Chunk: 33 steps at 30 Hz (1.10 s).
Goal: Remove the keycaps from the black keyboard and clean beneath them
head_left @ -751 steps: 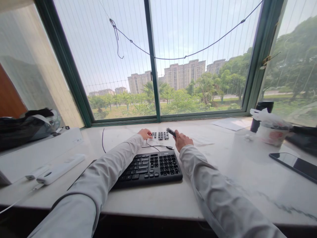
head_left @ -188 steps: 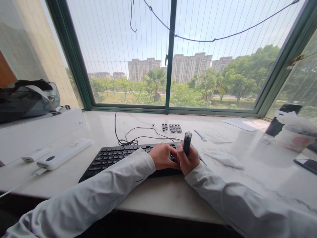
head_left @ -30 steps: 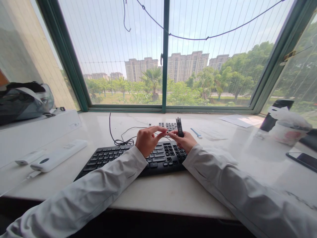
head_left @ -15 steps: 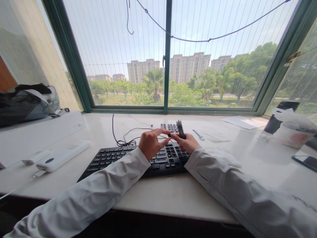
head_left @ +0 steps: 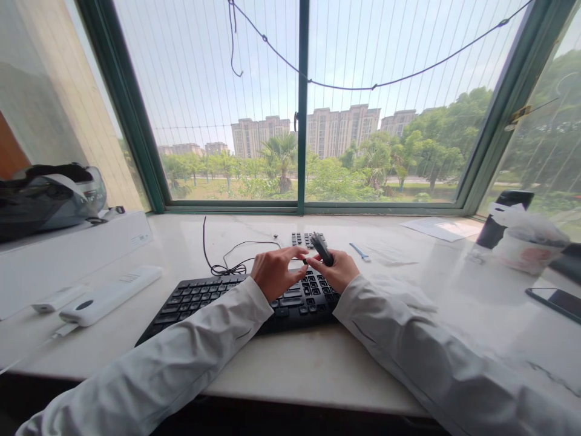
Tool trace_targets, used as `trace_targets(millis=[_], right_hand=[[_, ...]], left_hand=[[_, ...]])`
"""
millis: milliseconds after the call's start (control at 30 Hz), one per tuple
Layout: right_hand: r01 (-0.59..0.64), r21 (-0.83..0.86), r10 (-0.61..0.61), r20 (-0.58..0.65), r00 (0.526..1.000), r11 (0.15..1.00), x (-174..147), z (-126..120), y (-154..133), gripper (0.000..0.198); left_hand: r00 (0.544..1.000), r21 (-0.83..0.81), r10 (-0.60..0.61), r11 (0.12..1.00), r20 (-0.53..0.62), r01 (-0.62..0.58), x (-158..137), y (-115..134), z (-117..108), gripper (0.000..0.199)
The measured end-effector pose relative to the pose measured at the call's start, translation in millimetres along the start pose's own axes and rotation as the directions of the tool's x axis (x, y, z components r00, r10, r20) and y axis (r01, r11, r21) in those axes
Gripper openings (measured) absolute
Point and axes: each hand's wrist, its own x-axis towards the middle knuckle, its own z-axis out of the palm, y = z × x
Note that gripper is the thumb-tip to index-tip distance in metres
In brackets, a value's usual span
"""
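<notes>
Above the black keyboard (head_left: 190, 301) my two hands meet. My left hand (head_left: 276, 271) pinches a small black keycap (head_left: 305, 261) between thumb and forefinger. In my right hand (head_left: 339, 270) is a black brush (head_left: 321, 248), its bristles pointing up and away from me; the tip of that thumb is close to the keycap, and I cannot tell whether it touches. Several key positions at the keyboard's right part are bare of caps. Behind the hands, loose keycaps (head_left: 297, 238) lie in rows on the white tabletop (head_left: 254, 375).
A blue and white small tool (head_left: 360, 252) lies right of the keycaps. A coiled black cable (head_left: 229, 270) sits behind the keyboard. At left are a white power bank (head_left: 111, 295) and a white box (head_left: 77, 260); at right, a phone (head_left: 556, 303), a bagged tub (head_left: 526, 245) and paper (head_left: 440, 228).
The brush has tilted further to the left, its bristles now showing more plainly. Both hands stay together over the keyboard; the whole view has shifted slightly.
</notes>
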Motion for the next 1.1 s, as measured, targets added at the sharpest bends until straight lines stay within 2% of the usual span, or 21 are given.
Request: trace_targets(millis=[167,267,333,400,533,733,867,967,1100], right_hand=[[0.129,-0.211,-0.123,0.041,0.992,0.969,4.4,-6.2,3.8,0.032],[0.104,-0.479,-0.121,-0.005,0.993,0.872,10.4,-21.2,6.4,0.021],[0.052,-0.656,-0.075,-0.006,0.997,0.753,14.3,-32.6,8.3,0.02],[0.003,-0.761,0.027,0.027,0.999,0.649,17.9,-42.2,10.9,0.021],[-0.096,-0.827,0.239,0.047,0.97,0.554,23.8,-52.7,20.3,0.028],[-0.146,-0.816,0.282,0.023,0.959,0.56,30.3,-59.1,40.9,0.031],[-0.161,-0.801,0.299,0.024,0.954,0.577,33.8,-60.7,50.6,0.034],[-0.159,-0.798,0.307,0.034,0.951,0.581,35.6,-59.9,54.1,0.034],[-0.16,-0.8,0.318,0.04,0.947,0.578,36.1,-59.2,56.6,0.034]], left_hand=[[0.999,0.015,-0.025,1.0,0.043,0.024,1.1,-5.6,1.6,0.021],[0.997,0.04,-0.048,0.998,0.058,0.046,1.9,-11.1,2.4,0.023],[0.995,0.064,-0.059,0.996,0.075,0.054,2.2,-14.7,3.6,0.022],[0.991,0.09,-0.084,0.993,0.101,0.075,2.7,-17.7,5.4,0.021],[0.977,0.105,-0.139,0.987,0.162,0.123,6.4,-25.2,7.2,0.021],[0.949,-0.051,-0.082,0.993,0.303,0.102,18.6,-49.8,0.5,0.025],[0.924,-0.057,-0.053,0.995,0.379,0.08,36.2,-66.4,1.7,0.028],[0.89,-0.056,-0.021,0.997,0.455,0.053,57.0,-75.3,11.0,0.024],[0.861,0.017,-0.063,0.998,0.504,0.063,83.3,-85.2,35.3,0.021]])
